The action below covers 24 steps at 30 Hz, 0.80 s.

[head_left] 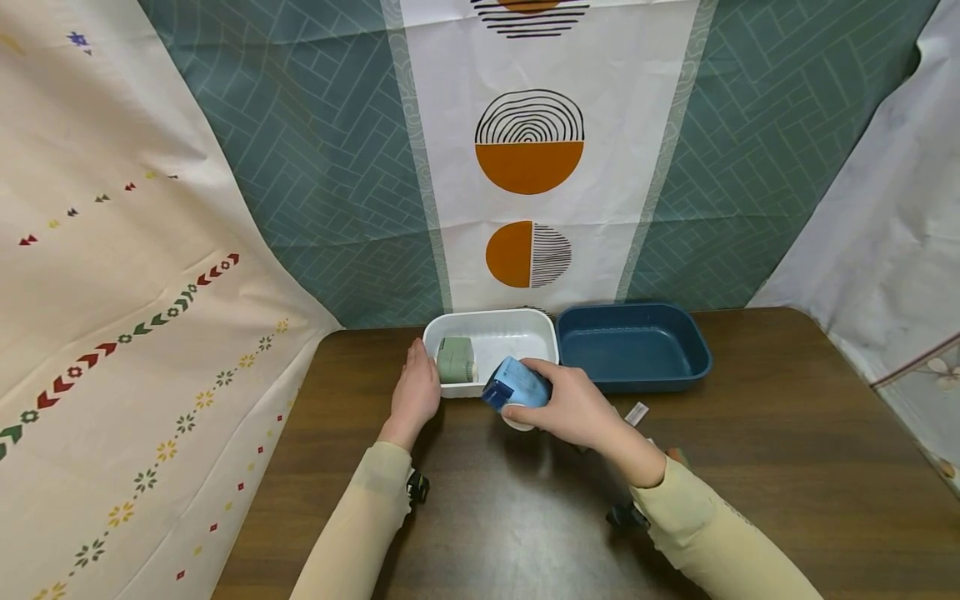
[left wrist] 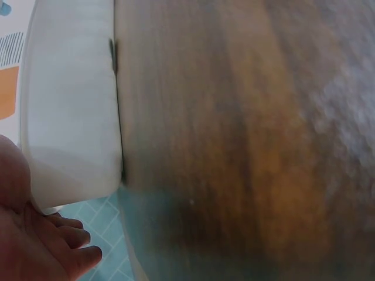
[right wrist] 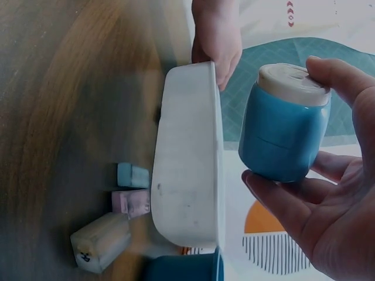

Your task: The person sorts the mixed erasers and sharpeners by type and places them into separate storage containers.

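My right hand (head_left: 581, 406) grips a small blue jar (right wrist: 285, 132) with a white lid (right wrist: 292, 85), thumb on the lid and fingers at the base. In the head view it holds the jar over the front rim of a white tray (head_left: 513, 343). Inside that tray, at its left end, lies a green squarish container (head_left: 454, 360) with a pale knob on its side. Against the tray's left end my left hand (head_left: 415, 392) rests with its fingers extended. The left wrist view shows this hand (left wrist: 44, 246) at the tray's corner.
A dark blue tray (head_left: 628, 346) adjoins the white one on the right. On the wooden table, partly hidden by my right arm in the head view, are a small blue block (right wrist: 133, 175), a pink block (right wrist: 131, 202) and a larger beige block (right wrist: 101, 242). Patterned cloth (head_left: 337, 167) hangs behind.
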Each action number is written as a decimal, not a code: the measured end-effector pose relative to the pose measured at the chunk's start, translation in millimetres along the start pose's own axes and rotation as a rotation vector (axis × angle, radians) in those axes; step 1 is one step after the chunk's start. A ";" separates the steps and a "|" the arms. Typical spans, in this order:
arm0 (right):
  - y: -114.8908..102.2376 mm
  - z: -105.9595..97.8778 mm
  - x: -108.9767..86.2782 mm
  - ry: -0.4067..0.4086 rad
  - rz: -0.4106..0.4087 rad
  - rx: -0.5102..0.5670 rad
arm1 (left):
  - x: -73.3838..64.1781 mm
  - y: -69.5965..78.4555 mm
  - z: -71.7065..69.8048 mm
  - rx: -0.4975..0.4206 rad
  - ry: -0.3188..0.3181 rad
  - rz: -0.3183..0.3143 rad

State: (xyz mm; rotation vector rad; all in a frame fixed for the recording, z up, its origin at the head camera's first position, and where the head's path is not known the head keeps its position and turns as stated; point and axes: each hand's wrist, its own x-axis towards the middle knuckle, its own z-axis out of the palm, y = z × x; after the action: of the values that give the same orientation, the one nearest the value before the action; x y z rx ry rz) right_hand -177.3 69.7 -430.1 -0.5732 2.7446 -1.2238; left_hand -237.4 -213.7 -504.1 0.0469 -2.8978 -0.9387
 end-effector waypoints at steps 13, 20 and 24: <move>-2.4 0.6 -0.5 0.025 -0.003 -0.005 | 0.0 -1.5 1.0 0.008 0.009 0.006; -1.3 -0.7 3.2 0.057 -0.015 0.008 | 0.2 -2.1 1.8 0.004 0.015 0.003; 0.9 -2.1 5.0 0.079 -0.018 0.008 | 0.3 -1.2 2.2 0.003 0.014 0.004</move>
State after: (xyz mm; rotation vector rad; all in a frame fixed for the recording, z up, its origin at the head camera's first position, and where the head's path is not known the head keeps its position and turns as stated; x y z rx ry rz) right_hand -182.6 69.9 -429.0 -0.5624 2.8040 -1.2875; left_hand -237.9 -213.4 -506.6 0.0474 -2.8858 -0.9301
